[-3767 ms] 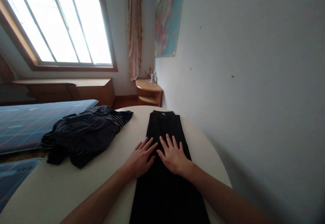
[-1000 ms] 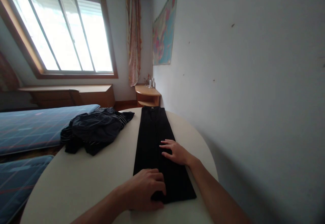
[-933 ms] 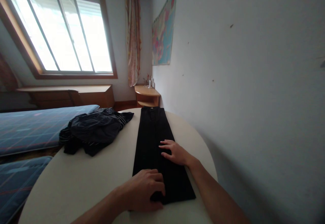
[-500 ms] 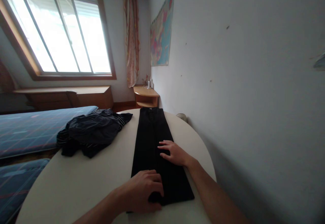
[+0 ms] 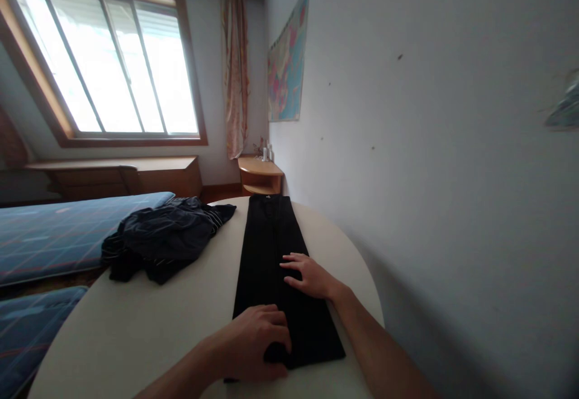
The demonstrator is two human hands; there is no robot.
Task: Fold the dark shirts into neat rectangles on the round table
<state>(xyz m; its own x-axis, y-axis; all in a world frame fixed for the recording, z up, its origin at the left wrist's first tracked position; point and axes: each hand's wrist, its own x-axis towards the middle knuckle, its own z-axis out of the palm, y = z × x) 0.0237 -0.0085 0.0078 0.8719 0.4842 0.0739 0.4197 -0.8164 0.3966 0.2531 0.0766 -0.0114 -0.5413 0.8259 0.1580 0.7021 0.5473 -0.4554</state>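
Note:
Black trousers [image 5: 260,254] lie flat in a long strip down the round white table [image 5: 158,332], with a small pale label at the far end. At the near end, my left hand [image 5: 256,341] has its fingers curled on the cloth and its thumb by the hem, with black fabric between them. Farther up, my right hand [image 5: 310,275] rests on the right side of the trousers, palm down and fingers spread. A crumpled dark garment [image 5: 167,230] with white stripes lies on the table's left side, apart from both hands.
Blue checked mattresses [image 5: 54,230] stand to the left of the table. A white wall [image 5: 429,206] runs close along the right. Beyond the table are a small corner shelf [image 5: 260,166], a wooden desk [image 5: 167,166] and a window [image 5: 122,73].
The camera view has tilted up slightly. Both hands and the trousers keep their places.

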